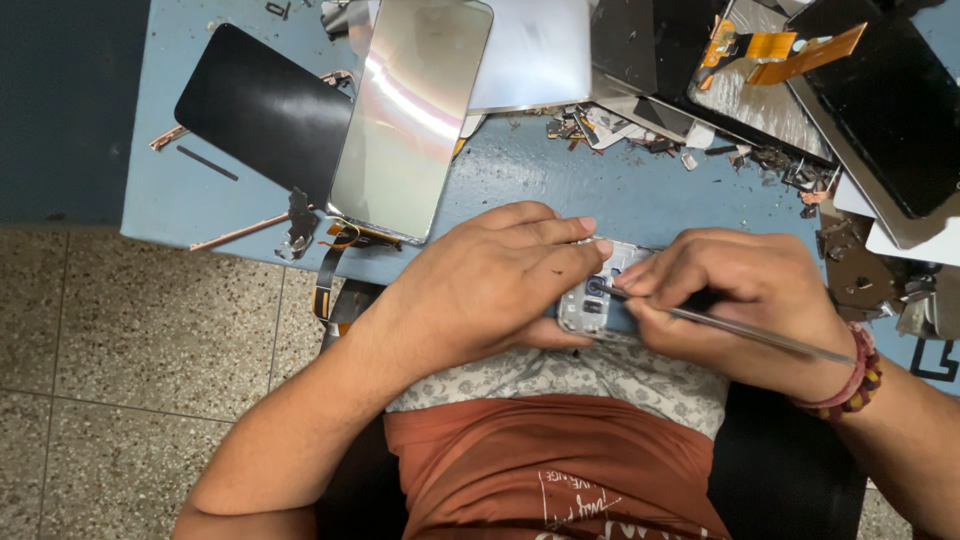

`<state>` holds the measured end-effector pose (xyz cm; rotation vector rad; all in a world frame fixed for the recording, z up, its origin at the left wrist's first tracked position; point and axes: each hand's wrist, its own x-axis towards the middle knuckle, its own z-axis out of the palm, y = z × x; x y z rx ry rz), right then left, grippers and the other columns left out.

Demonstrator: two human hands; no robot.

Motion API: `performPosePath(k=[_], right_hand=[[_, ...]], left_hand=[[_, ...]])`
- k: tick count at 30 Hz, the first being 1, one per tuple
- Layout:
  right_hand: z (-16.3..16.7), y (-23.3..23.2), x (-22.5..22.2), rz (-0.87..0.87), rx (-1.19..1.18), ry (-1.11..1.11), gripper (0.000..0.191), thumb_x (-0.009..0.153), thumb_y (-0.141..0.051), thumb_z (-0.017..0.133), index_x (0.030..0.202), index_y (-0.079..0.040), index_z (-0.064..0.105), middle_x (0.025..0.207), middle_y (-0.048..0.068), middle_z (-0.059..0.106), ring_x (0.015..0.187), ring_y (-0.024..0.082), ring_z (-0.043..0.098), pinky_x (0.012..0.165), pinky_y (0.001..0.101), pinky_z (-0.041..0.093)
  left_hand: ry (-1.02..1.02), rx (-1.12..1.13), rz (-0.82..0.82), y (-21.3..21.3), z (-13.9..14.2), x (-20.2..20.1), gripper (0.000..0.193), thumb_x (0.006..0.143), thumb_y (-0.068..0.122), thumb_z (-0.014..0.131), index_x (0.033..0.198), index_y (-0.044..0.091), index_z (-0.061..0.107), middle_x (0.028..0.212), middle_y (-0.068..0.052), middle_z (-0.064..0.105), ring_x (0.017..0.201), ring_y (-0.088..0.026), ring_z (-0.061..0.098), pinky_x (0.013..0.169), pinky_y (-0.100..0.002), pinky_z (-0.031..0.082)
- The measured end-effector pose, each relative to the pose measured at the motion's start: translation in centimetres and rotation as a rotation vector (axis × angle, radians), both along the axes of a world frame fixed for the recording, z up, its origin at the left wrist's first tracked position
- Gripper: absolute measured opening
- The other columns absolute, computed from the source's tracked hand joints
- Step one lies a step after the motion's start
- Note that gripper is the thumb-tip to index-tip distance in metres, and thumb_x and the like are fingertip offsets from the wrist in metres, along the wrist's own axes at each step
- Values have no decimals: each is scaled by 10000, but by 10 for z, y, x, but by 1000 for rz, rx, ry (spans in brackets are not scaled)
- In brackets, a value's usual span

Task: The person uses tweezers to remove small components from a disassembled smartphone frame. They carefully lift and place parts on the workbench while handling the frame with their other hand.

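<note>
My left hand (490, 275) grips an opened phone body (598, 300) at the near edge of the blue table (180, 190), with its fingers curled over the phone's top. My right hand (745, 295) holds thin metal tweezers (740, 327), and their tip touches the camera area of the phone. The phone's inner parts face up, and both hands cover much of it.
A silvery screen panel (410, 115) and a black panel (265, 105) lie at the back left. More panels with orange flex cables (790, 45) are piled at the back right. Small scraps and metal bits (640, 135) are scattered between them. Tiled floor (120, 400) lies to the left.
</note>
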<state>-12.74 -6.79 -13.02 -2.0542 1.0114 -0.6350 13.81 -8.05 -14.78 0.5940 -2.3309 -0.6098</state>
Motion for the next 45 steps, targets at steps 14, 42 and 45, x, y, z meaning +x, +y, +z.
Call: performPosePath(k=[14,42,45], right_hand=[[-3,2,-7,47,11,-63,154,797,-45,800,786,-73,649,914,67,746,952,165,793,793,266,660],[29,-19,-13,53,-459,487,270,793,-86,778,1057,-60,727,1110,70,754,1025,234,735,847,349,588],[28,-21,-9,44,-472,481,286,778,-72,776,1059,-59,725,1112,76,749,1021,250,723,855,363,580]], left_hand=[[-60,-77,-18,-1,4,7,417,873,411,802,1048,43,715,1265,-99,722,1266,-283,653,1077,-421,495],[-47,11,168,5,4,9,609,1037,316,712,1539,66,477,1113,-70,662,1065,-278,612,1055,-433,454],[-78,-6,185,4,3,6,562,1008,341,726,1464,62,552,1161,-79,647,1117,-288,599,1057,-442,449]])
